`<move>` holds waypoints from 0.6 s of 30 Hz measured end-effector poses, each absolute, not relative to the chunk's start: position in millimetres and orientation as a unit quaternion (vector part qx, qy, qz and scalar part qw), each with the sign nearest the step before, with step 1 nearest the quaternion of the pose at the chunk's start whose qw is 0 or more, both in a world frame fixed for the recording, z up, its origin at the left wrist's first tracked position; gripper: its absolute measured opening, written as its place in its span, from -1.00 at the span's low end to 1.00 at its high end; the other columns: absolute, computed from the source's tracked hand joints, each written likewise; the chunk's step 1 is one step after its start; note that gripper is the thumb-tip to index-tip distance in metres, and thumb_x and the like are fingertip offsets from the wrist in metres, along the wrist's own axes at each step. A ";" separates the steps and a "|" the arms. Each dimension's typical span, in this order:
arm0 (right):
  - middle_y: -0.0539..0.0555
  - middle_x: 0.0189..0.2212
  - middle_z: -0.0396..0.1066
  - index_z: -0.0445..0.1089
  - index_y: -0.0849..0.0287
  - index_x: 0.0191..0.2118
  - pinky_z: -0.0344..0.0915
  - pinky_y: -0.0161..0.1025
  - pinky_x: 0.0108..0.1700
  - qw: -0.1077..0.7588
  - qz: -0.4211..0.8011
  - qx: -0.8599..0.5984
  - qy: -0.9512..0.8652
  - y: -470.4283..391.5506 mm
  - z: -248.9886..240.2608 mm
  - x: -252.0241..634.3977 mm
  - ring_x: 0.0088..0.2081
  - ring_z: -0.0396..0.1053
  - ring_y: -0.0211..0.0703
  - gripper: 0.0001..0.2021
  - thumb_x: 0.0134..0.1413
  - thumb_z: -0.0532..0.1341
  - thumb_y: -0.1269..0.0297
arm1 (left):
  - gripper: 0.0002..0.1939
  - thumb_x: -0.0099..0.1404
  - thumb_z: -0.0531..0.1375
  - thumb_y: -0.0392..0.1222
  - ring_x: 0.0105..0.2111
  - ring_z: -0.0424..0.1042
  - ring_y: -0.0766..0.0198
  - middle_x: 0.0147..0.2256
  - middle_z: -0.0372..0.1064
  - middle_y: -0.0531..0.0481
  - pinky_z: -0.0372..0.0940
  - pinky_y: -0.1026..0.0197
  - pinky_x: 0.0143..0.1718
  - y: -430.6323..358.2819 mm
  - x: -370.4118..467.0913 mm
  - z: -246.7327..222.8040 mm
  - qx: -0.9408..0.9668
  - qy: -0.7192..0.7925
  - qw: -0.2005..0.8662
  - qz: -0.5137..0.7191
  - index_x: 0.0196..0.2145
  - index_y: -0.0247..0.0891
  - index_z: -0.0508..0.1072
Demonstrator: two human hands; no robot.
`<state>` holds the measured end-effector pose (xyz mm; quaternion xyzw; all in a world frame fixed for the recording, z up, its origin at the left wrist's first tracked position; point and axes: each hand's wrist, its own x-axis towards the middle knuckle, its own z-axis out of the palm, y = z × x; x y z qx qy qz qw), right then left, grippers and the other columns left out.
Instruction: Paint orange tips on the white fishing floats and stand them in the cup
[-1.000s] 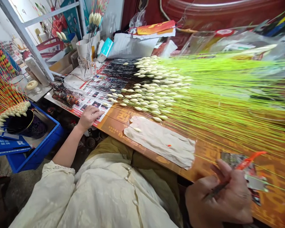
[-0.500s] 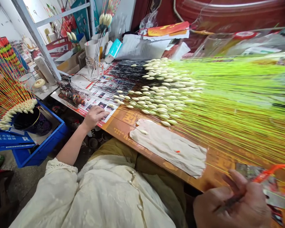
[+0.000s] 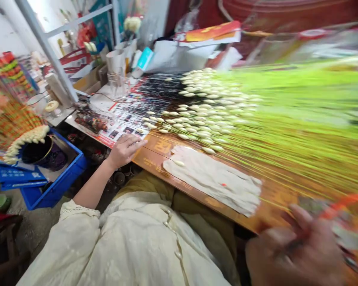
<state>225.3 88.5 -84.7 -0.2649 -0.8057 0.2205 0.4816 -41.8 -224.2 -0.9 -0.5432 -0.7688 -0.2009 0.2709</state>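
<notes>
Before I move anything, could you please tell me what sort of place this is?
Probably a craft workshop, perhaps for fishing floats: many pale pieces on thin stems lie across the worktable, more fan out over a blue crate, and the right hand holds what looks like an orange-tipped brush.

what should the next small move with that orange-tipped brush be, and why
Probably ease the slim orange-tipped brush in the right hand towards the thin yellow-green end of the lone pale oval float: the left hand seems to touch its dark stem, and its body lies on wrinkled off-white cloth.
</notes>
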 end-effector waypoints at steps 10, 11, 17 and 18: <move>0.18 0.13 0.50 0.21 0.04 0.36 0.49 -0.02 0.20 0.539 0.222 -0.190 -0.790 82.6 -49.1 207.7 0.11 0.52 -0.04 -0.53 0.40 0.06 0.34 | -0.45 0.44 0.15 -0.27 0.06 0.45 0.03 0.02 0.51 -0.19 0.31 0.00 0.14 -66.0 39.0 16.7 -0.668 -0.660 0.268 -0.216 0.35 -0.17 0.25; 0.18 0.16 0.47 0.18 0.02 0.38 0.49 -0.01 0.20 0.541 0.233 -0.180 -0.788 84.5 -48.7 207.9 0.13 0.51 -0.03 -0.51 0.40 0.06 0.35 | -0.48 0.46 0.14 -0.25 0.03 0.46 0.03 0.02 0.51 -0.20 0.32 0.01 0.11 -49.0 45.0 13.8 -0.674 -0.653 0.268 -0.218 0.33 -0.18 0.27; 0.14 0.25 0.38 -0.03 -0.08 0.47 0.47 0.00 0.25 0.529 0.254 -0.162 -0.793 90.9 -43.3 209.2 0.24 0.41 -0.05 -0.42 0.42 0.04 0.35 | -0.62 0.50 0.05 -0.22 -0.21 0.48 0.10 -0.12 0.54 -0.24 0.32 0.06 -0.13 12.8 62.2 3.0 -0.704 -0.626 0.250 -0.223 0.20 -0.28 0.41; 0.13 0.26 0.37 -0.06 -0.08 0.48 0.47 -0.02 0.25 0.529 0.253 -0.158 -0.794 92.6 -42.4 209.0 0.25 0.40 -0.06 -0.40 0.42 0.03 0.35 | -0.64 0.49 0.06 -0.21 -0.24 0.47 0.11 -0.15 0.55 -0.23 0.30 0.07 -0.17 17.0 62.0 2.3 -0.706 -0.621 0.260 -0.221 0.17 -0.30 0.42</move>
